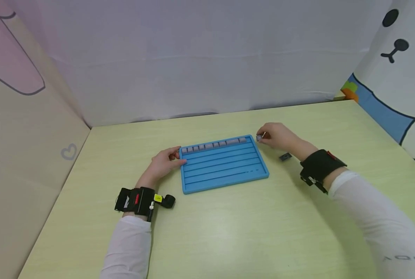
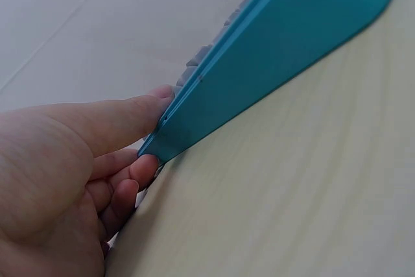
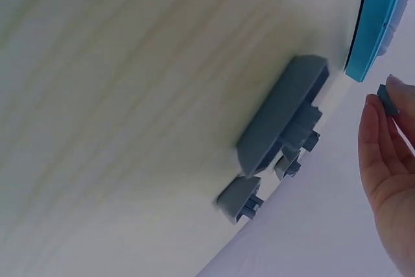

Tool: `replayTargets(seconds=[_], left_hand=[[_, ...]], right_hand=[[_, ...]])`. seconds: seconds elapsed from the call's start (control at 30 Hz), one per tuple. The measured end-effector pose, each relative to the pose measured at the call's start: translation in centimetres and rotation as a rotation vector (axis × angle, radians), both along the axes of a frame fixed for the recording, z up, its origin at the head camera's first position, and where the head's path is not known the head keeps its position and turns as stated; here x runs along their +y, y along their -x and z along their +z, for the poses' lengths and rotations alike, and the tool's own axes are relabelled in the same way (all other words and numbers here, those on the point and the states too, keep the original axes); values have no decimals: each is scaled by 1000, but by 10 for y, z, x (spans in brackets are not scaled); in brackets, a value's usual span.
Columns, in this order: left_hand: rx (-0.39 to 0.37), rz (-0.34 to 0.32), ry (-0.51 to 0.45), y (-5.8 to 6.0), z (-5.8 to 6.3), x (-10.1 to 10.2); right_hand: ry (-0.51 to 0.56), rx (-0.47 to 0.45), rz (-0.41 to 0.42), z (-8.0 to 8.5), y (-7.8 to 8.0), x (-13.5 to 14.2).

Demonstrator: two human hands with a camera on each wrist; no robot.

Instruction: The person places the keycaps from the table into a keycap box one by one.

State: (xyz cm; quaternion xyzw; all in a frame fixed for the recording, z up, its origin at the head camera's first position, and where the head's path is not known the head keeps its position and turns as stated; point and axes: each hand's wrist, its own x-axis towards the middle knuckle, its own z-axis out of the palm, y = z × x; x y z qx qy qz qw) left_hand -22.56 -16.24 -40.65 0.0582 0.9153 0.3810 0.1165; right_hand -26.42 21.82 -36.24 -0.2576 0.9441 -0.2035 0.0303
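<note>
A blue ridged keycap tray lies on the table, its far groove lined with a row of grey keycaps. At the tray's far left corner my left hand grips the edge, thumb on the upper rim and fingers at the lower side. My right hand is just off the far right corner, pinching a small grey keycap between thumb and fingers. Below that hand lie loose keycaps: a long one on its side and smaller ones beside it.
The pale wooden table ends at a white cloth wall behind the tray. A printed panel stands along the right side, a cream panel along the left. Each wrist wears a black strap with a camera.
</note>
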Motion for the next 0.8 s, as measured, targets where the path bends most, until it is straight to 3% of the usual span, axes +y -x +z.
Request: replayTargets(seconds=[0.4, 0.8], left_hand=[[0, -9, -15, -1, 0, -1], [0, -22, -29, 0, 0, 0]], right_hand=[[7, 36, 2, 8, 1, -21], [36, -60, 69, 21, -4, -92]])
